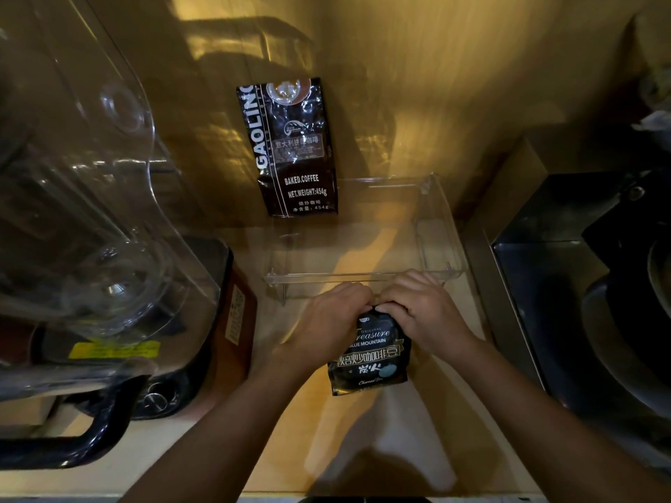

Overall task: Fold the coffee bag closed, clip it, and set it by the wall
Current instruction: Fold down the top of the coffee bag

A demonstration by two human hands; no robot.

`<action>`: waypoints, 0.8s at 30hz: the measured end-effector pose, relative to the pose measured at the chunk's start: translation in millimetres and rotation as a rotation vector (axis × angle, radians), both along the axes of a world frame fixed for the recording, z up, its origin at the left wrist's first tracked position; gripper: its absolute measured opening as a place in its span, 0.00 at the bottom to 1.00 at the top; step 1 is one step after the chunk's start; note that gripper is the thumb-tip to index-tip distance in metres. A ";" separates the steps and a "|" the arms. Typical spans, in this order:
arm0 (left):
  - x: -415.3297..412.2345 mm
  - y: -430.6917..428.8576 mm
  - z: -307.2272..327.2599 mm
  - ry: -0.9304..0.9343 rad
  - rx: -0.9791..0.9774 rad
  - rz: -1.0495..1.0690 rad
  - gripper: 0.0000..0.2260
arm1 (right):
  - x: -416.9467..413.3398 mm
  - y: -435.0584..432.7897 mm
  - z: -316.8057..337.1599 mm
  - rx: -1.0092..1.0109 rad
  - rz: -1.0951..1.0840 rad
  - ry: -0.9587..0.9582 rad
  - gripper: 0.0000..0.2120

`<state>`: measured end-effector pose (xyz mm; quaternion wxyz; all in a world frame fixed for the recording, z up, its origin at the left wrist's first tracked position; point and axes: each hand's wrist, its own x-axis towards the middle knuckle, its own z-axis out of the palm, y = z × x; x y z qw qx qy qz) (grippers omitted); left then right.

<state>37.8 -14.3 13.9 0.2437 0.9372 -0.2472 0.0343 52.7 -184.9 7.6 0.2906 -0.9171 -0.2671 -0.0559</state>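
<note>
A small black coffee bag (374,353) with "Blue Mountain" lettering stands on the wooden counter near the front. My left hand (330,321) and my right hand (421,310) both grip its top edge, which is bunched and hidden under my fingers. No clip shows in either hand. A taller black coffee bag (294,147) marked "Gaolino" leans upright against the back wall (417,85), apart from my hands.
A clear plastic tray (432,226) sits just behind my hands. A large glass blender jar on a dark base (109,226) fills the left side. A dark metal appliance (581,285) stands at the right, with a cardboard box (515,183) beside it.
</note>
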 end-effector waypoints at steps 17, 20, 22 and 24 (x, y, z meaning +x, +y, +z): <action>0.6 -5.2 3.2 0.023 -0.056 0.058 0.03 | -11.3 -22.5 -8.0 0.030 -0.032 0.022 0.09; -0.7 -5.7 3.0 0.016 -0.048 0.028 0.03 | -13.7 -19.7 -5.2 0.057 -0.027 0.029 0.12; -1.5 -6.7 3.9 0.014 -0.039 -0.002 0.02 | -12.6 -19.9 -2.8 0.086 -0.029 0.066 0.11; -1.6 -9.0 4.7 0.007 -0.015 -0.054 0.01 | -11.3 -19.4 -0.9 0.096 -0.007 0.095 0.12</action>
